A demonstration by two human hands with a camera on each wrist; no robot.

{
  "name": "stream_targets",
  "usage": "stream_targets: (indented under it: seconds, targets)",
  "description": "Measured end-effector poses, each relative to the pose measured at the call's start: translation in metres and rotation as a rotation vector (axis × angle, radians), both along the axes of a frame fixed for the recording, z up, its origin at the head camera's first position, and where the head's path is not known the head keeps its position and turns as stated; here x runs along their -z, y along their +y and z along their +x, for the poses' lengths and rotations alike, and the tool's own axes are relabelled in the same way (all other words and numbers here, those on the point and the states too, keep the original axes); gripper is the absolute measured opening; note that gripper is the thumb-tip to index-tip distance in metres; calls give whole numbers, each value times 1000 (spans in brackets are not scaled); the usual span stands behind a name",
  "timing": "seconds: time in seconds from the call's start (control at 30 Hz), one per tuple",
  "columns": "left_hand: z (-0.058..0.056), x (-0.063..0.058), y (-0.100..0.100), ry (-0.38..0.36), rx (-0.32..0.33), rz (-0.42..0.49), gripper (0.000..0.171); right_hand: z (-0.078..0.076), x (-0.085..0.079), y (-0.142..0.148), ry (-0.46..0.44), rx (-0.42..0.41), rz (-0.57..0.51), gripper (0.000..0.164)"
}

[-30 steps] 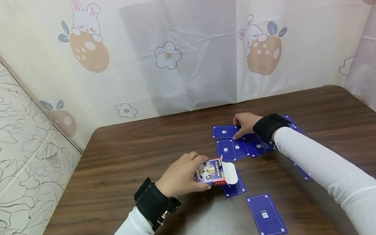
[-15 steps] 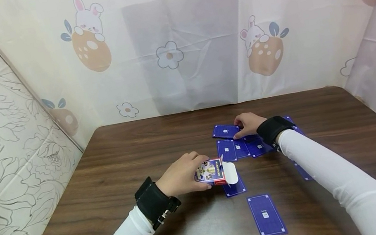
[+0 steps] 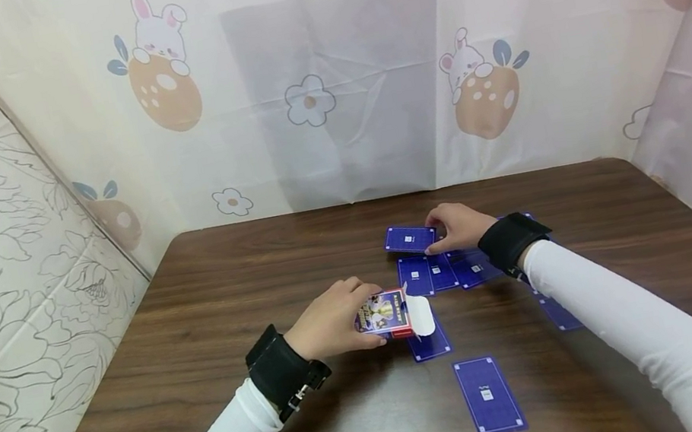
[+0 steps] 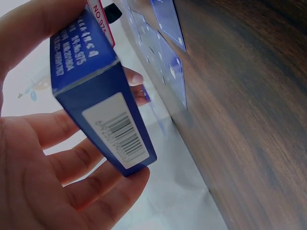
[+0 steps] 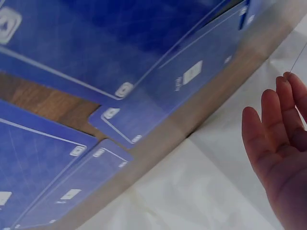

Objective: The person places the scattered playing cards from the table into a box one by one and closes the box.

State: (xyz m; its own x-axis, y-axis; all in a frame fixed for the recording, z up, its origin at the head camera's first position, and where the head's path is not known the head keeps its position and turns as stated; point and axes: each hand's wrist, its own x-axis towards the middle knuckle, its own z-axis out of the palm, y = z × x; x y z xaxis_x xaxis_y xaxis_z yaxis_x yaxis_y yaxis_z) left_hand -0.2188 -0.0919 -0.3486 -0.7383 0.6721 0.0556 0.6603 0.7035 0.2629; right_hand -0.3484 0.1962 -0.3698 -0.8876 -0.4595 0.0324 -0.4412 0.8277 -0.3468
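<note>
My left hand grips a small printed card box between thumb and fingers. The box's white end flap hangs open toward the right. Its blue side with a barcode label faces the left wrist camera. Farther back, my right hand pinches the right end of a blue playing card, seen back side up and close over the table. In the right wrist view only a thin edge shows at the fingertips. Just in front lie overlapping face-down cards, partly hidden by the right wrist.
One card lies partly beneath the box. Another card lies alone nearer the front. More cards show past the right forearm. A patterned curtain hangs behind the wooden table.
The right hand has lifted the pinched card slightly, and its left end has shifted a little back and left. The left hand and the box stay in place.
</note>
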Motion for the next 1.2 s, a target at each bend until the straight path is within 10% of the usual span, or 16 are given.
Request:
stream_targets:
  seconds: [1.2]
  targets:
    - [-4,5,-10,24,10,21,70,90,-20,5,-4,-142,-116,54]
